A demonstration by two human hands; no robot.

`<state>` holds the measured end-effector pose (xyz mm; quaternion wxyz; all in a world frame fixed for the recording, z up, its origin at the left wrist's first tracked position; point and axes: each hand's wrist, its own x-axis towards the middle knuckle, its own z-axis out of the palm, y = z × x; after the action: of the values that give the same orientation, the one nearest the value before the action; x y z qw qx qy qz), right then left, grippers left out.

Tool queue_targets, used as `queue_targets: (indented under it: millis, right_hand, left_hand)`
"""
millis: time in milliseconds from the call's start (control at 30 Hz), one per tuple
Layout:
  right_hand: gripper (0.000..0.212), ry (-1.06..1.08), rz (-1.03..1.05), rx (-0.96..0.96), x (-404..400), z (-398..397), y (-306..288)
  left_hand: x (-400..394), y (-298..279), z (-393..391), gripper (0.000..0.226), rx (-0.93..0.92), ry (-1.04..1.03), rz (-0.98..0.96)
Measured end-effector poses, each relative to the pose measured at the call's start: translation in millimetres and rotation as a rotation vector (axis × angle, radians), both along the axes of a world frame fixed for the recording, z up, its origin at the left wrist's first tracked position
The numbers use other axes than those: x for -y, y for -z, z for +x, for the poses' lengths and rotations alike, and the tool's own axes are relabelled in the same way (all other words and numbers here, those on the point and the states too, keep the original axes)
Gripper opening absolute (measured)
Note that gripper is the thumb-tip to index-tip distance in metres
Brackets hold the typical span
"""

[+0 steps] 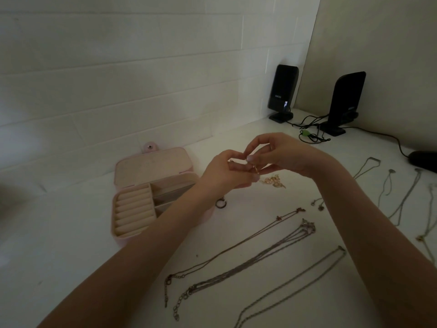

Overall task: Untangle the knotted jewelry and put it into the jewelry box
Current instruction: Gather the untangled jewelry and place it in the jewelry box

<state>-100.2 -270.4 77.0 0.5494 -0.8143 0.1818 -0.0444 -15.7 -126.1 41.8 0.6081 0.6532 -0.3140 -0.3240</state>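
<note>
Both hands together, left hand (227, 171) and right hand (281, 153) pinching gold jewelry (256, 170), right of open jewelry box (151, 197)

Open white table, chains spread across the right.

Bare surface (71, 245) left of the open jewelry box (151, 192); necklaces (248, 263) strewn over front and right, small ring (221, 203) beside the box, speakers (282, 91) and cables (309, 129) crowding the far corner.
</note>
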Motion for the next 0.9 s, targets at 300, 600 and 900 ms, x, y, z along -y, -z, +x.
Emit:
queue_targets:
  millis: [300,600,900]
  right_hand:
    - [0.027,0.043,0.198,0.099,-6,1,3]
    - [0.013,0.193,-0.376,-0.232,18,-11,11]
    - [0.015,0.161,-0.629,-0.279,15,-29,15]
  left_hand:
    - [4,6,9,0.025,0.189,-0.08,0.091]
    - [33,12,-11,0.008,0.909,-0.038,0.218]
    - [18,9,-20,0.018,1.148,0.086,0.36]
